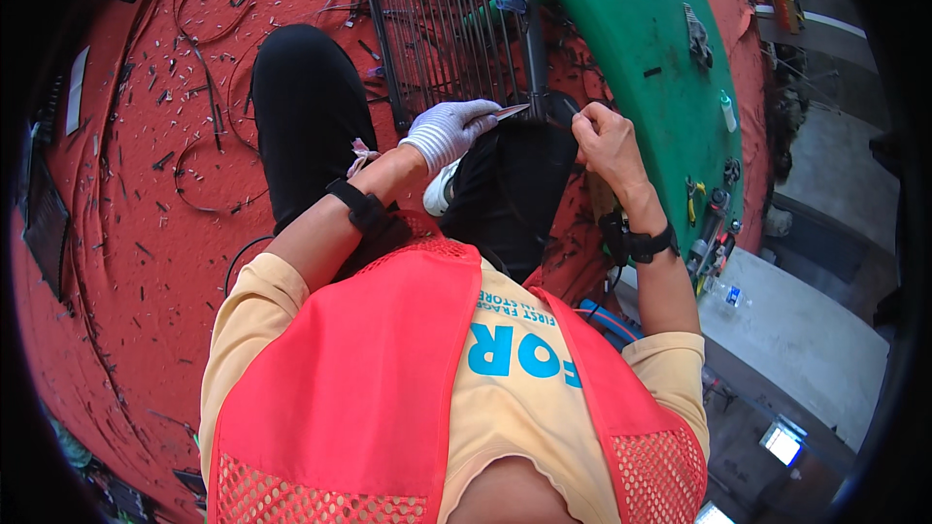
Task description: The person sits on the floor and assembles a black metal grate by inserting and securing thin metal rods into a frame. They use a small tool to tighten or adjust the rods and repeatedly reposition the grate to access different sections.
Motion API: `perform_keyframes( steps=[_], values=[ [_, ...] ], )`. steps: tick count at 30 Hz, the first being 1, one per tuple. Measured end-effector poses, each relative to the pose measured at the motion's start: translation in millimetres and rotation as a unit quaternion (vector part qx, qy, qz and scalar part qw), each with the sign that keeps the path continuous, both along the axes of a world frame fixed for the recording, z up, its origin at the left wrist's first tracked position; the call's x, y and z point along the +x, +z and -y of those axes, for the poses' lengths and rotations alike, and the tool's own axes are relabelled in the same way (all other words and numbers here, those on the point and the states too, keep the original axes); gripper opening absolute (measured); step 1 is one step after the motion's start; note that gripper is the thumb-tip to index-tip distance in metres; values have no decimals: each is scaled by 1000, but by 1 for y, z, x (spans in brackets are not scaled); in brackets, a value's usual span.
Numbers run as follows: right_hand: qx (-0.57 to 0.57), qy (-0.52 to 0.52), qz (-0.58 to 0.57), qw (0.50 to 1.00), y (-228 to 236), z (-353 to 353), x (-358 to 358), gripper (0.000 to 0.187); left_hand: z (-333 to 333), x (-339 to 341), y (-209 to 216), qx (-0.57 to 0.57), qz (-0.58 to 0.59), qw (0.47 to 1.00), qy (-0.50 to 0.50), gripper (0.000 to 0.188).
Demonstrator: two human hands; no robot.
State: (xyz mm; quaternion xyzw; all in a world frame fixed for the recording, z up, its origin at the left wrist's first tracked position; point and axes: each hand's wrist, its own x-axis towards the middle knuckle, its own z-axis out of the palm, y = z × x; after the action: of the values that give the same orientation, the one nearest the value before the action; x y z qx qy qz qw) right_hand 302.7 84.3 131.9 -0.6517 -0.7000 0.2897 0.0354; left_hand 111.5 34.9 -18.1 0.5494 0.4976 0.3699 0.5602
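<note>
My left hand, in a pale striped glove, is closed on a small pointed blade, whose tip points right. Its handle is hidden in the glove. Bare, my right hand pinches a short dark strip between thumb and fingertips, a little to the right of the blade tip. Both hands are over my right knee, in black trousers. Just beyond them stands a dark frame with many thin parallel bars or strands, leaning against a green surface.
The green padded surface curves along the right, with pliers, a small bottle and a grey glove on it. Dark scraps and long loose strands litter the red floor covering. A pale bench is at lower right.
</note>
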Motion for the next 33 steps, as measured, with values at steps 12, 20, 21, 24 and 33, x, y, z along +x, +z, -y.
perform_keyframes(
  steps=[12,20,21,24,33],
  values=[
    [-2,-13,-14,1000,-2,-2,-6,21,-7,7,-14,-41,103,993,-29,20],
    [101,89,42,990,-1,-1,-7,19,-9,16,-11,-78,160,984,-32,17],
    [119,126,32,984,1,-1,-8,19,-8,17,-11,-84,158,983,-29,17],
    [122,171,79,974,11,0,-13,20,-7,21,-11,-62,169,984,1,18],
    [38,264,267,926,25,-27,-53,23,-8,27,4,97,-27,991,91,15]
  ],
)
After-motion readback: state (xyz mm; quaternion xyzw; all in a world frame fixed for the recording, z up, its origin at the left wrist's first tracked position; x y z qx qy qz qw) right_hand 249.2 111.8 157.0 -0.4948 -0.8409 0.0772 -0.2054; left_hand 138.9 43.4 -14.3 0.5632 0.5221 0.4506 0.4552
